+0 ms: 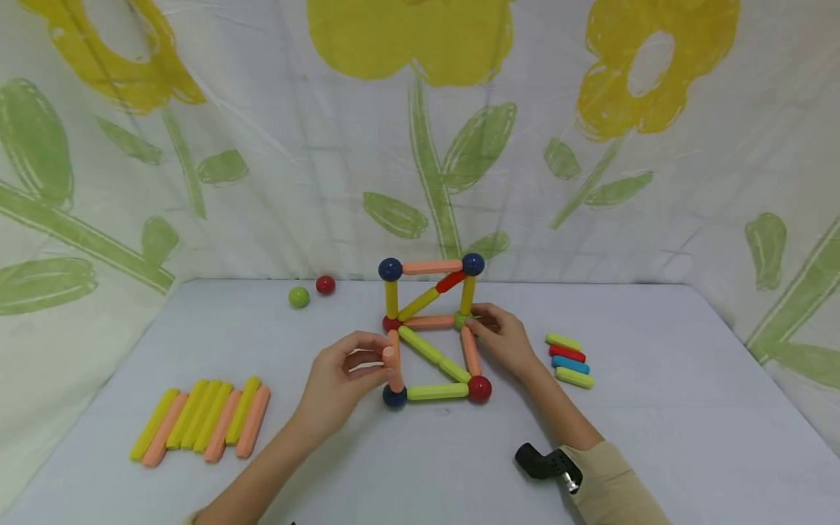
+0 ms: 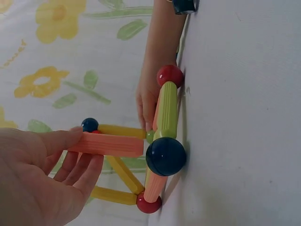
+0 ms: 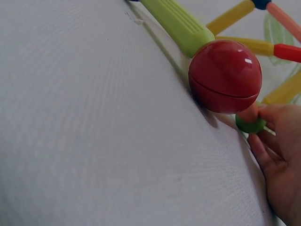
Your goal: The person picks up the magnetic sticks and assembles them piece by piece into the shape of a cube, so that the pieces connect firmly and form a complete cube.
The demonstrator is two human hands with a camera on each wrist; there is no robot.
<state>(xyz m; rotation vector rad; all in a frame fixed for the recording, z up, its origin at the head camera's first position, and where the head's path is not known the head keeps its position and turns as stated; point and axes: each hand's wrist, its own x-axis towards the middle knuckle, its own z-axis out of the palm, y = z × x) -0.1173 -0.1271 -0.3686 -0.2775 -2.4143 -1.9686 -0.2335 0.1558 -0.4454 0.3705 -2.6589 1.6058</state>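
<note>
A frame of rods and balls stands mid-table. My left hand [image 1: 344, 372] pinches an orange-pink rod [image 2: 115, 144] between thumb and fingers. The rod is held upright, its lower end close over the blue ball [image 2: 165, 156] at the frame's front left corner. At the back right corner, my right hand [image 1: 504, 337] holds the green ball [image 3: 250, 123] with its fingertips. A light green rod [image 1: 437, 392] joins the blue ball to a red ball [image 1: 480, 389] at the front right. The back side rises on yellow rods to two dark blue balls [image 1: 390, 269] joined by an orange-pink rod [image 1: 432, 267].
Several yellow and orange-pink rods [image 1: 214, 417] lie in a row at the left. A loose green ball [image 1: 298, 297] and red ball [image 1: 325, 284] sit at the back left. Short green, red and blue rods [image 1: 570, 367] lie to the right. A flower-printed cloth [image 1: 295, 182] hangs behind.
</note>
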